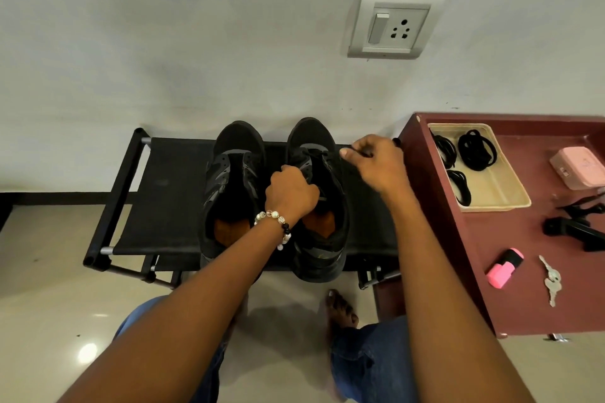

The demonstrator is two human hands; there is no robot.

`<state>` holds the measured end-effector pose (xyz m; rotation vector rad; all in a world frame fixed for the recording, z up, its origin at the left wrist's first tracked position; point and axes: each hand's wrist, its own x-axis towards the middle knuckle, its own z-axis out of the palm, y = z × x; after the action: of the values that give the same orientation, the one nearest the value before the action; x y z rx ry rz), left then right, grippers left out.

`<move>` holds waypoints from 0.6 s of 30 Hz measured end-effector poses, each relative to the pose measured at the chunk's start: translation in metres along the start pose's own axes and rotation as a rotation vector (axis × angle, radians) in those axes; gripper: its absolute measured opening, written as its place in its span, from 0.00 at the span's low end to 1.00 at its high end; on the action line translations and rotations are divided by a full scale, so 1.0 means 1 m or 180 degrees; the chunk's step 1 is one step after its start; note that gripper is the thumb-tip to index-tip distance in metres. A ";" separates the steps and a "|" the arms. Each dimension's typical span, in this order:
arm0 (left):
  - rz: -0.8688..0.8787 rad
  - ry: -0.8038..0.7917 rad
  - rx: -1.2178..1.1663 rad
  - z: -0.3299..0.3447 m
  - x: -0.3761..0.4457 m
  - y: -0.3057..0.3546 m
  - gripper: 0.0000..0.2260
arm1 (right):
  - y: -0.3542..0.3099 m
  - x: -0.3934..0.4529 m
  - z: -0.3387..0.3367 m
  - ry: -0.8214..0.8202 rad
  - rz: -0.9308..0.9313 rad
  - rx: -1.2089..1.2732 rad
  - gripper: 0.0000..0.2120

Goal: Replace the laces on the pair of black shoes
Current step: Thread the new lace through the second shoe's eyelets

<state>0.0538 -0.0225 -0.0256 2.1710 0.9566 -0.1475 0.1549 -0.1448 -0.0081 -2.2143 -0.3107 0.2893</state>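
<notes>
Left hand (289,193) grip curled on right shoe (319,199) tongue, right hand (373,162) pinching lace (355,150)

My one camera sits on my head, looking steeply down and forward, close over my hands, towards the wall (196,42)

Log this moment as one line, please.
stage: lacing right shoe | left hand: grips its tongue area | right hand: pinches lace end | left shoe: lace-free | spare laces: in tray
</notes>
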 end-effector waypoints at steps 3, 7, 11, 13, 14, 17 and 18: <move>0.0035 0.0057 0.0086 0.002 0.003 -0.001 0.23 | -0.005 -0.004 0.011 -0.0573 -0.0006 -0.0578 0.12; 0.0026 0.0071 0.0107 0.005 0.005 -0.001 0.25 | -0.009 -0.004 0.012 -0.0698 0.0087 -0.0643 0.09; -0.0015 0.0026 0.0157 0.008 0.005 0.001 0.28 | -0.007 -0.005 0.014 -0.1046 0.0570 0.0600 0.12; -0.0023 0.0001 0.0158 0.007 0.006 0.001 0.29 | -0.006 -0.006 0.012 -0.0950 0.0823 0.1109 0.14; -0.0023 -0.0013 0.0160 0.007 0.006 0.001 0.29 | -0.005 -0.006 0.011 -0.0917 0.0927 0.1371 0.15; -0.0054 -0.0048 0.0141 0.006 0.006 0.001 0.31 | -0.004 -0.007 0.008 -0.0864 0.1129 0.1833 0.14; -0.0063 -0.0053 0.0124 0.005 0.006 0.001 0.30 | -0.004 -0.007 0.008 -0.0812 0.1150 0.1824 0.13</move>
<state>0.0596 -0.0231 -0.0305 2.1930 0.9735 -0.1948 0.1451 -0.1388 -0.0092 -1.6525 0.0445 0.7602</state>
